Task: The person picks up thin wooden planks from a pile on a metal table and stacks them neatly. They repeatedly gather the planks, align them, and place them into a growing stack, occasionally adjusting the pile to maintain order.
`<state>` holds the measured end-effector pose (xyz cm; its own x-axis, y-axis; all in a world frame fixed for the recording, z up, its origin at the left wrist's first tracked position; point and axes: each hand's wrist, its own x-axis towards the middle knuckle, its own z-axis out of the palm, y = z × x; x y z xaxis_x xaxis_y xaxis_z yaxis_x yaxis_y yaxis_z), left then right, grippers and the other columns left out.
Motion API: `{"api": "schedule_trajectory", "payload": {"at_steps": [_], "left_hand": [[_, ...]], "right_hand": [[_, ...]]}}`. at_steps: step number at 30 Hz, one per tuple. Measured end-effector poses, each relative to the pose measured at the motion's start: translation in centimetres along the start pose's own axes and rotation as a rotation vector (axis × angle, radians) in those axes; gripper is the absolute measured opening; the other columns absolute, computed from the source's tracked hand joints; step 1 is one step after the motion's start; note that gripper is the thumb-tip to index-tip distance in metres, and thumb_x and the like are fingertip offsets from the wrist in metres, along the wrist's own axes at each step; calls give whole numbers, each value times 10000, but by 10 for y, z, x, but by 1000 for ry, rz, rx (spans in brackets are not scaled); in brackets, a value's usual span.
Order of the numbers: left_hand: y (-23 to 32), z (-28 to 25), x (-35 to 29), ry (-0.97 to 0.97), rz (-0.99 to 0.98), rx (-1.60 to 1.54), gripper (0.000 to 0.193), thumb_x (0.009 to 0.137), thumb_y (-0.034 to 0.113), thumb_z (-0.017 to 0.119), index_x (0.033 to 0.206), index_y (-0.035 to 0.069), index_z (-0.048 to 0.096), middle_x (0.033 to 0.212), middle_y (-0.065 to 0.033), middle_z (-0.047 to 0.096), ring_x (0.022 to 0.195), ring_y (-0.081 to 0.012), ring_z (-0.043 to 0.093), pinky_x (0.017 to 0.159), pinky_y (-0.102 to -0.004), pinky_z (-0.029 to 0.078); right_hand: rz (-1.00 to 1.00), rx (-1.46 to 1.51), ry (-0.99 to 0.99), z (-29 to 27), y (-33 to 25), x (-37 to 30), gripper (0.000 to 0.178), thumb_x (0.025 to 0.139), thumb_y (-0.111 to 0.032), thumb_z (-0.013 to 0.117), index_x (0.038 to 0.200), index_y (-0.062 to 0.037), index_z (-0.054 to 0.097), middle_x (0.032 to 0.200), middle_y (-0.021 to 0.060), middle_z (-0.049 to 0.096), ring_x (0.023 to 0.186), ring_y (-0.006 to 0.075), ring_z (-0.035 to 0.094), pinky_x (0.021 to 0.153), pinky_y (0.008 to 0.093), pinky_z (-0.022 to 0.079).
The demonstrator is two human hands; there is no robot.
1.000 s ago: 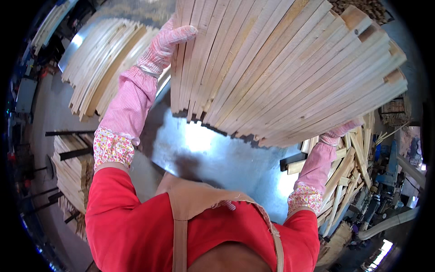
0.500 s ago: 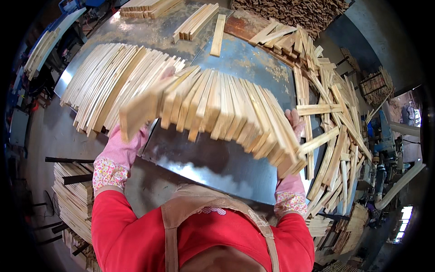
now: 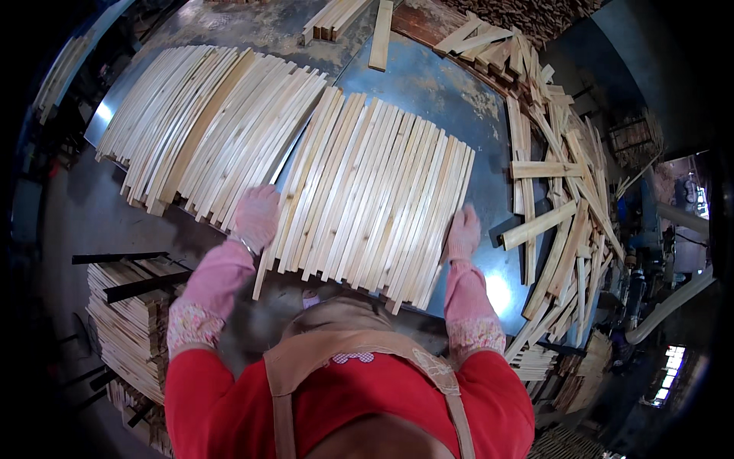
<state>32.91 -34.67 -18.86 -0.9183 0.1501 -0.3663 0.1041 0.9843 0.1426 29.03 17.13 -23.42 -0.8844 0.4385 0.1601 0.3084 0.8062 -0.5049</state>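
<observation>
A broad row of pale wooden strips [image 3: 367, 199] lies side by side on the metal table in front of me, with ragged ends. My left hand [image 3: 258, 216] rests at the row's near left edge, fingers loosely extended in the gap beside a second row. My right hand [image 3: 463, 228] is at the right edge, its fingers stretched along the outermost strip. Neither hand is wrapped around a strip. The second row of wooden strips [image 3: 206, 130] spreads out to the left, with one darker, wider piece in it.
Loose boards lie in a jumbled pile [image 3: 569, 222] along the right side of the metal table [image 3: 428, 76]. At the far side are a single board [image 3: 381, 37] and a small bundle of strips [image 3: 336, 19]. Stacked wood [image 3: 130, 321] stands at lower left beside dark metal bars [image 3: 145, 287].
The row of strips, lifted and tilted between both hands before, now lies flat on the table beside the left row. Both hands have loosened from its ends and sit at its sides.
</observation>
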Motion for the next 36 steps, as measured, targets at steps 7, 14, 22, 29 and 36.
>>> {"api": "schedule_trajectory", "payload": {"at_steps": [7, 14, 22, 29, 36], "left_hand": [[103, 44, -12, 518, -252, -61, 809, 893, 503, 746, 1518, 39, 523, 1580, -301, 454, 1456, -474, 440, 1220, -575, 336], [100, 38, -17, 481, -285, -242, 865, 808, 403, 864, 1525, 78, 506, 1616, -298, 404, 1490, -499, 375, 1236, -613, 285], [92, 9, 0, 424, -260, -475, 483, 901, 309, 775, 1296, 46, 681, 1218, -191, 705, 1155, -395, 658, 1018, -494, 503], [109, -53, 60, 266, -193, -1693, 503, 1063, 315, 643, 1377, -78, 629, 1257, -120, 713, 1130, -184, 658, 1005, -327, 515], [144, -33, 84, 372, -63, -943, 585, 978, 367, 700, 1415, -16, 633, 1473, -272, 606, 1406, -432, 528, 1217, -462, 369]], "right_hand": [[-664, 1, -386, 98, -241, 124, 385, 903, -359, 625, 1181, -107, 717, 1186, 165, 725, 1199, 376, 636, 1049, 512, 495], [-847, -327, -593, 182, -341, 168, 515, 978, -513, 562, 1299, -154, 746, 1332, 122, 704, 1363, 301, 534, 1137, 464, 430], [-120, 740, -706, 90, -311, 135, 604, 1071, -556, 511, 1458, -109, 636, 1424, 190, 679, 1341, 361, 624, 1162, 414, 441], [-110, 1023, -1237, 28, -232, -57, 647, 1105, -354, 601, 1629, -27, 407, 1605, 182, 525, 1479, 278, 494, 1261, 389, 349], [16, 902, -902, 47, -173, -87, 618, 1044, -264, 658, 1555, 17, 452, 1343, 156, 673, 1147, 265, 673, 999, 381, 550]]}}
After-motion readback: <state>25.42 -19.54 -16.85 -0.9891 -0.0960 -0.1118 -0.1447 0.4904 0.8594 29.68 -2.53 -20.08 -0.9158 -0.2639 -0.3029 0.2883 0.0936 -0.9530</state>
